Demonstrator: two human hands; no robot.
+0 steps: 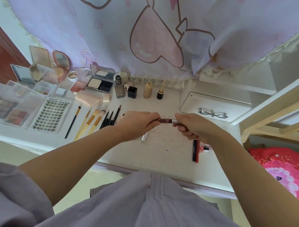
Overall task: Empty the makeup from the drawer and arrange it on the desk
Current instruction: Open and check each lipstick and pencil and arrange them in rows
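Observation:
Above the middle of the white desk (162,146) my left hand (137,121) and my right hand (192,124) hold the two ends of a small dark red lip gloss tube (166,121) with a silver cap end. Each hand pinches its own end. Below my left hand lies a clear tube (144,137). Brushes and pencils (98,118) lie in a row to the left. Bottles (119,86) stand along the back. A black and a red pen-shaped stick (195,151) lie under my right wrist.
Palettes, compacts and a lash tray (49,115) fill the desk's left part. A small white drawer unit (215,104) with a bow-shaped handle stands at the back right. A patterned curtain (151,33) hangs behind. A red bedcover (284,168) lies to the right.

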